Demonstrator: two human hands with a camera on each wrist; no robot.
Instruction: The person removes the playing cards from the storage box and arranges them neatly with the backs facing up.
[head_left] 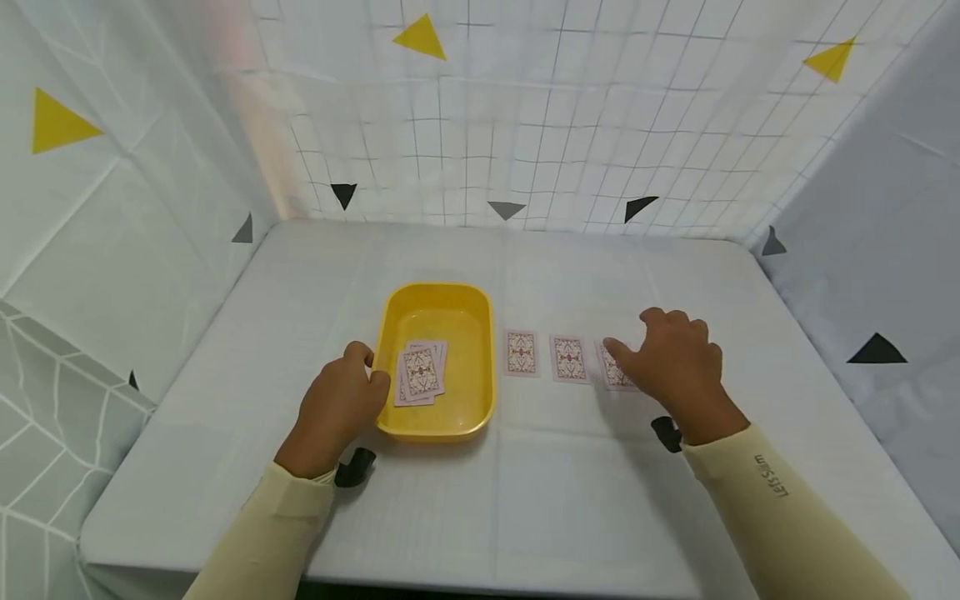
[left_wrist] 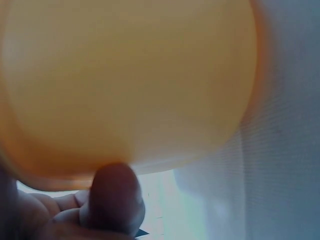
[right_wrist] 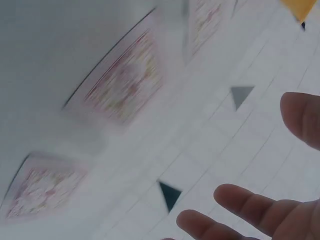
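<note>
My left hand is at the left rim of a yellow plastic tray, holding it with curled fingers. Up close in the left wrist view, a fingertip presses the tray's outer wall. Inside lies a small overlapping pile of playing cards, patterned backs up. Right of the tray, cards with the same red backs form a row: one card, another card, and a third card partly covered by my right hand. That hand hovers with spread fingers, holding nothing.
A white cloth covers the table, whose front edge runs along the bottom of the head view. White sheeting with grid lines rises behind, and more sheeting stands on both sides. Black and yellow triangles mark it.
</note>
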